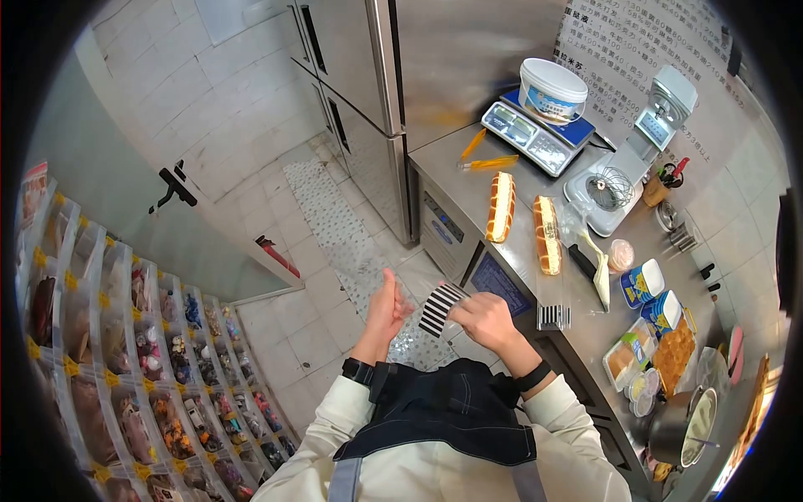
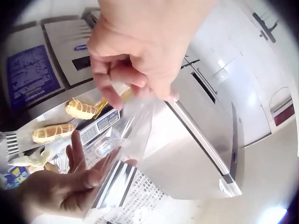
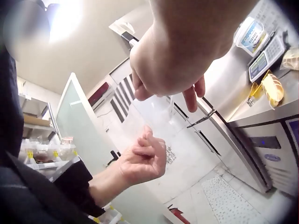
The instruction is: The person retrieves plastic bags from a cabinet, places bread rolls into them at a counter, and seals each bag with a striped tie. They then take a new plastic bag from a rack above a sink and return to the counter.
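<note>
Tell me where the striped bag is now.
Head view, centre: the bag is held between the left hand and the right hand, above the apron, just left of the counter.

item: clear plastic bag (image 1: 441, 308) | marking: black-and-white striped band at 1 end | state: empty, limp | place: midair, pinched between left hand (image 1: 386, 308) and right hand (image 1: 485, 320)

bag (image 1: 442, 308): clear, black-and-white stripes | rolls (image 1: 500, 207): tan, brown stripes | tub (image 1: 550, 90): white, blue label
</note>
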Available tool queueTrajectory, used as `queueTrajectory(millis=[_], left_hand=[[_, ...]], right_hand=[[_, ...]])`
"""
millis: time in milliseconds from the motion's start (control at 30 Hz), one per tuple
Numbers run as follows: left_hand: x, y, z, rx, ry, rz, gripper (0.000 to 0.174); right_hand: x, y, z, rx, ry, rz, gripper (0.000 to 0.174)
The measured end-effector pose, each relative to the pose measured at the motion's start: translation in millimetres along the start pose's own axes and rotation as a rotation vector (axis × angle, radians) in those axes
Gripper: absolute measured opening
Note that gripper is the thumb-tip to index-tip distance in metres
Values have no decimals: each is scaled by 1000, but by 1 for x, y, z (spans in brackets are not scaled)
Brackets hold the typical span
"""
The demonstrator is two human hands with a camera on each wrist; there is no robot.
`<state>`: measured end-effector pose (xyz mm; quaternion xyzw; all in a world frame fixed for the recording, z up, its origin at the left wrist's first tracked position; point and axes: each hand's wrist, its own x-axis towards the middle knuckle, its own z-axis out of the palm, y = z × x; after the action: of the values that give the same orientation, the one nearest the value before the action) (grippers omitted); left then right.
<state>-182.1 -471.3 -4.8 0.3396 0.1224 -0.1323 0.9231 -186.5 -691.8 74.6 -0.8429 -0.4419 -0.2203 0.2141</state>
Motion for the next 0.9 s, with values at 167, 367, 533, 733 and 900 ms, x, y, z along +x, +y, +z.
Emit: queueTrajectory(millis=[167, 367, 533, 733, 900], left_hand=[[-11, 9, 27, -2, -10, 20, 27], [-13, 13, 19, 116, 20, 135, 25], [0, 27, 22, 83, 299, 103, 41], [20, 41, 16, -74, 433, 115, 50], [37, 47, 7, -132, 326, 21, 48]], right_hand=[[7, 0, -11, 3, 111, 149, 10], [7, 5, -16, -58, -79, 26, 21], [13, -4, -20, 26, 83, -89, 37], [-7, 43, -7, 37, 274, 432, 42], [-37, 145, 48, 94, 150, 1141, 63]])
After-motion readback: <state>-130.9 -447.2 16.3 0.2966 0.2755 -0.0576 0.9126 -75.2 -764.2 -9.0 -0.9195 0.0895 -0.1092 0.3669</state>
